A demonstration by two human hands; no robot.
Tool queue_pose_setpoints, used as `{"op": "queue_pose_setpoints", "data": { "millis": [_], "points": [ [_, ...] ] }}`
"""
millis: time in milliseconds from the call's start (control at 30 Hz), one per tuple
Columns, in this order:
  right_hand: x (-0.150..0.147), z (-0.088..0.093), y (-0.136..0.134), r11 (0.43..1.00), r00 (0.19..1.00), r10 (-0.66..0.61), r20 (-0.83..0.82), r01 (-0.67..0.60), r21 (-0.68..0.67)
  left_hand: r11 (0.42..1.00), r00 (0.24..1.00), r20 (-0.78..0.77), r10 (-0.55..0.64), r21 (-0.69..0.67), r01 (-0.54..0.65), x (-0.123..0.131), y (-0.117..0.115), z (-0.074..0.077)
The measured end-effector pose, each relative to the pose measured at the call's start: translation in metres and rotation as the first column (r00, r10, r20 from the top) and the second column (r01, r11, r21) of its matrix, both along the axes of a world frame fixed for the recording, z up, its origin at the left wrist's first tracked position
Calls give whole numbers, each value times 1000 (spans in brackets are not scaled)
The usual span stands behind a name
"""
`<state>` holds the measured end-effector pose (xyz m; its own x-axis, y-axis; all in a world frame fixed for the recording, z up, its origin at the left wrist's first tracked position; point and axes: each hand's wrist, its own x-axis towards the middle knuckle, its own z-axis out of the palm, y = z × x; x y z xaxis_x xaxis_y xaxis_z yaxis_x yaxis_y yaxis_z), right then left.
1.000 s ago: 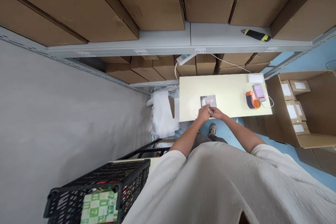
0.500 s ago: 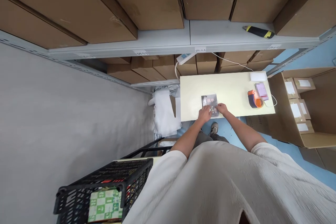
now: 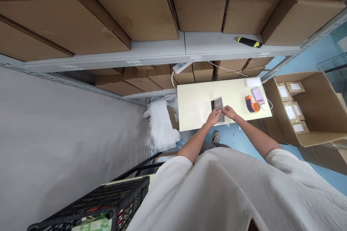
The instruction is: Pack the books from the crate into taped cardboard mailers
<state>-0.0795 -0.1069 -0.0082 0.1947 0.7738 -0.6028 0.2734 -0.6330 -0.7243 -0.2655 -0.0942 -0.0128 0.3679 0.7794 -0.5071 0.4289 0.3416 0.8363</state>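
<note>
Filling the upper part of the frame, grey steel shelving [image 3: 108,61] carries rows of brown cardboard cartons [image 3: 130,11], with a yellow-and-black utility knife [image 3: 248,42] lying on a shelf at upper right. A grey wall [image 3: 67,144] takes up the left side. At the right, an open carton [image 3: 317,108] holds small white-labelled boxes [image 3: 290,112], and at the bottom left sits a black plastic crate [image 3: 89,205]. White foam sheeting [image 3: 161,124] is heaped just left of the cream table [image 3: 195,108] at centre, and a white power strip [image 3: 179,67] rests behind the table's far edge.

On the table's right end, an orange tape dispenser [image 3: 252,104] stands beside a pixelated purple card [image 3: 257,95], with a white pad [image 3: 253,82] just beyond them.

Near the table's front edge, the dark printed packet [image 3: 219,104] lies under both hands. It has just turned from sitting nearly square to the table edge to a clear slant, and now looks narrower. The left hand [image 3: 213,117] is closed narrowly over its lower part, while the right hand [image 3: 230,112] reaches in from the right, its fingers pinched at the packet's side. The packet's print is too small to read, and the fingers hide part of it.
</note>
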Motion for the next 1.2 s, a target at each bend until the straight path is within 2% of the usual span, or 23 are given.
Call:
{"op": "queue_pose_setpoints", "data": {
  "millis": [167,333,400,467,600,733,833,967,1200],
  "points": [
    [-21,12,-1,1000,968,-17,-251,11,-22,990,992,-7,124,73,-123,-14,-2,5],
    [-60,5,3,1000,932,0,-363,-10,-26,977,977,-42,210,61,-207,-49,4,-6],
    [-70,-1,2,999,942,7,-336,-23,-45,963,960,-84,266,63,-261,-65,7,-15],
    [-74,-8,-1,997,975,9,-222,-25,-69,953,942,-150,301,62,-295,-80,11,-24],
    [-71,-20,-12,993,1000,-1,28,4,-115,960,906,-323,274,38,-277,-99,21,-40],
    [-70,-26,-21,988,999,-14,30,18,-154,961,872,-434,228,-42,-273,-102,30,-49],
    [-74,-27,-22,987,999,-40,17,42,-158,958,880,-416,228,-67,-280,-103,31,-49],
    [-79,-29,-20,989,998,-46,50,52,-138,950,895,-340,290,-6,-311,-110,21,-47],
    [-89,-34,-13,985,989,-116,86,126,-119,972,954,-203,220,-31,-231,-120,4,-41]
  ]
}}
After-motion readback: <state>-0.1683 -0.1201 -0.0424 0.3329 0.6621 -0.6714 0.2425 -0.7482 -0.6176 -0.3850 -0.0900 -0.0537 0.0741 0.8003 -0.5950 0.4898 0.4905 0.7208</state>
